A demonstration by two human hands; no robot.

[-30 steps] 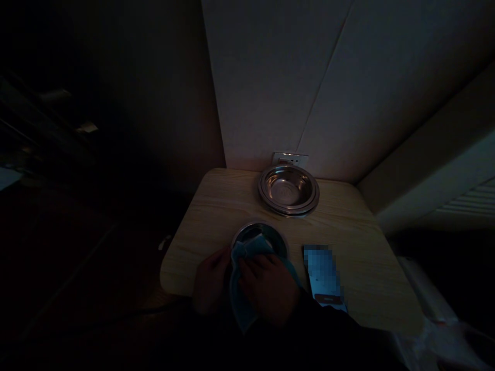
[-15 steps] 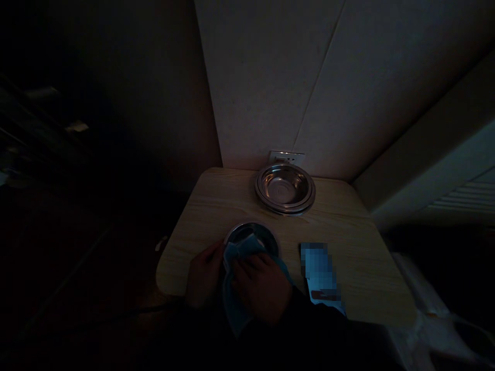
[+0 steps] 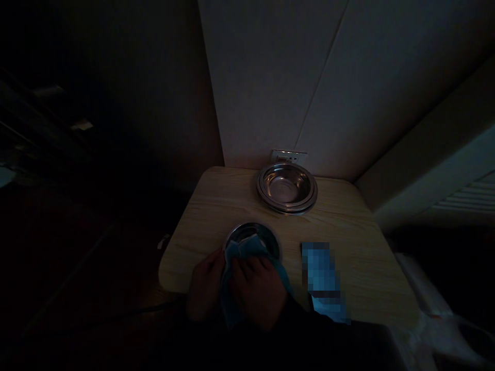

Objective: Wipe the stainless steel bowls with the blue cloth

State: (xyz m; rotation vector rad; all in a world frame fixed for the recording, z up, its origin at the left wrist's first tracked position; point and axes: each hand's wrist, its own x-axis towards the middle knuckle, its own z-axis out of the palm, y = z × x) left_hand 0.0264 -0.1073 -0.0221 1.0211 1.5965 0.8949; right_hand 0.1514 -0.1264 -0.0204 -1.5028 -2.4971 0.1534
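Note:
A small shiny metal bowl [image 3: 274, 243] is at the near side of the wooden table. My left hand [image 3: 204, 284] has its fingers closed at the bowl's left rim. Over the bowl's near side lies a blue cloth [image 3: 252, 247], its upper corner reaching inside and its lower end hanging toward me. My right hand [image 3: 258, 291] presses the cloth into the bowl, fingers bent around it. Cloth and hand hide the bowl's near half. The light is dim, so fingertip detail is hard to make out.
A stack of wider metal bowls [image 3: 286, 188] stands at the back of the table [image 3: 209, 211], below a wall socket [image 3: 289, 155]. To the right of my hands lies a phone [image 3: 323, 273], its screen blurred out. A dark cable [image 3: 154, 308] runs at the lower left.
My right hand and the cloth have shifted slightly down and left against the bowl. The whole view has drifted a little. The left hand keeps its place at the rim.

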